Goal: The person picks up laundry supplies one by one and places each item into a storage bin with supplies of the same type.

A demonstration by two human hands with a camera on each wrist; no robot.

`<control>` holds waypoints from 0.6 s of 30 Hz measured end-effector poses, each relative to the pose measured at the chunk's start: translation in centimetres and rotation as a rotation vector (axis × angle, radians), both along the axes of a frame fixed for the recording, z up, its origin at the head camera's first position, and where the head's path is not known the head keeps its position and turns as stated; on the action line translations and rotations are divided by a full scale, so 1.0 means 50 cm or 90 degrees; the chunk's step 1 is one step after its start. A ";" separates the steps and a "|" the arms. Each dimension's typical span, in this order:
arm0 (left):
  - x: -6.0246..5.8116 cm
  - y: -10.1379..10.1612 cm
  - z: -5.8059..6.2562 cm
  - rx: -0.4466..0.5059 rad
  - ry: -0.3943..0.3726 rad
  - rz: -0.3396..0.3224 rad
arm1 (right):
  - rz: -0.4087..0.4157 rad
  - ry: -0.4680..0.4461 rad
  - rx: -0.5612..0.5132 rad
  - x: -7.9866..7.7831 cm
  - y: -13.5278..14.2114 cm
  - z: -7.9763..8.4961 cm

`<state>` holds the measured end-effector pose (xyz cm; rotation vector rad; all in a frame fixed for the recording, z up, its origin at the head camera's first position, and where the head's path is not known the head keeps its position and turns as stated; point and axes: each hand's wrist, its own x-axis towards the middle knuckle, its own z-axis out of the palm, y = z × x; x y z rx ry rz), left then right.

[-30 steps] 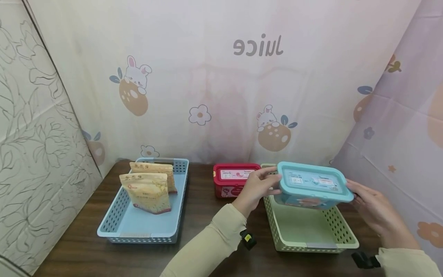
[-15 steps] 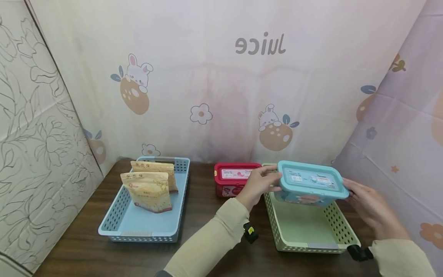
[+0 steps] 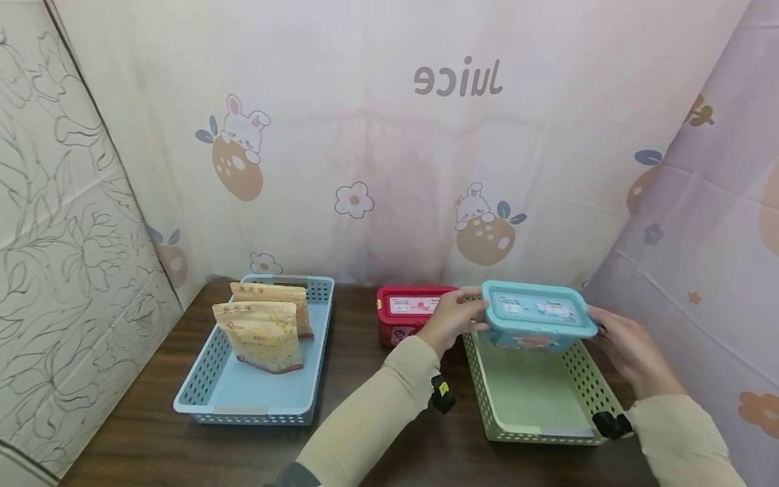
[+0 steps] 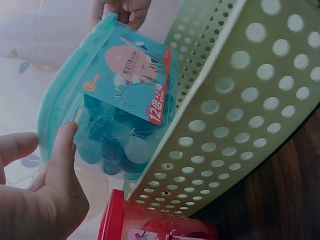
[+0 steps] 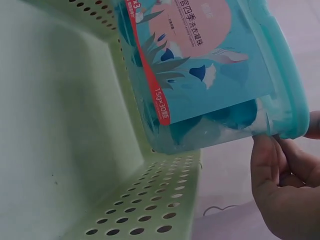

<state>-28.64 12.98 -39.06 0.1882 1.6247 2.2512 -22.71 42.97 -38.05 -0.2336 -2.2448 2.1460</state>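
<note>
A teal lidded box of laundry pods (image 3: 538, 308) is held over the back part of the green basket (image 3: 529, 396). My left hand (image 3: 449, 322) grips the left end of its lid, thumb toward the front. At the opposite end my right hand (image 3: 629, 348) pinches the lid's rim. Through the clear wall of the laundry pod box (image 4: 112, 150), blue pods show in the left wrist view. In the right wrist view, the lower edge of the laundry pod box (image 5: 192, 142) overlaps the basket's back corner.
A red lidded box (image 3: 389, 314) stands left of the green basket, partly behind my left hand. Farther left, a blue basket (image 3: 274, 399) holds two yellow pouches (image 3: 264, 341) standing up. Behind the dark wooden table (image 3: 359, 379) hangs a printed curtain (image 3: 365, 135).
The laundry pod box has shifted left and slightly away from me, and its right end has come up a little, so it sits more level. My right hand has moved left with it.
</note>
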 end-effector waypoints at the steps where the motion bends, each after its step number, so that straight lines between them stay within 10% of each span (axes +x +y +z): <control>1: -0.004 0.001 0.000 0.003 -0.005 0.000 | -0.002 -0.003 0.009 -0.004 0.000 0.000; 18: -0.043 0.019 -0.006 -0.063 -0.027 0.012 | -0.022 -0.040 0.177 -0.067 0.000 -0.015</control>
